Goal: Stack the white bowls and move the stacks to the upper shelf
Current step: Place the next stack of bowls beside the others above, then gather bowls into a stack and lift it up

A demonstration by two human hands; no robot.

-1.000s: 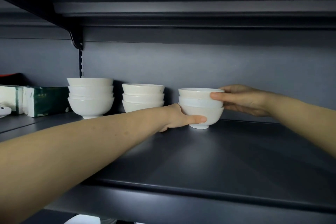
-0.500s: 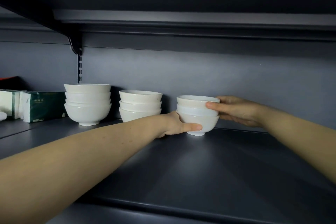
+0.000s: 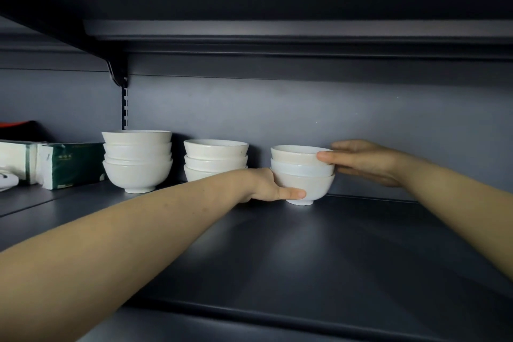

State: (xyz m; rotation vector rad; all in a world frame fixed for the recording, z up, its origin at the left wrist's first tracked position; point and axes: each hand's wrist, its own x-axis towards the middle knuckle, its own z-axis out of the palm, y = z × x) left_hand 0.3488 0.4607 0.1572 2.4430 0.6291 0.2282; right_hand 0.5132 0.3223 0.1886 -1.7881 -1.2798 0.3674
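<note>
Dark shelf (image 3: 333, 244), three white bowl stacks (image 3: 137, 159), two hands (image 3: 266, 186) (image 3: 366, 161) around rightmost stack (image 3: 304, 173)

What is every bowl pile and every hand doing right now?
Left stack, four bowls nested, upright, untouched.
Middle stack, three bowls nested, upright, partly hidden.
Right stack, three bowls nested, upright on the shelf, held from both sides.
Left hand, grips the right stack low down.
Right hand, holds the right stack's top bowl.
Tissue pack, lying at far left.

Dark grey back wall (image 3: 305, 108), slotted upright (image 3: 125, 108), black bracket (image 3: 118, 75); dim light.
</note>
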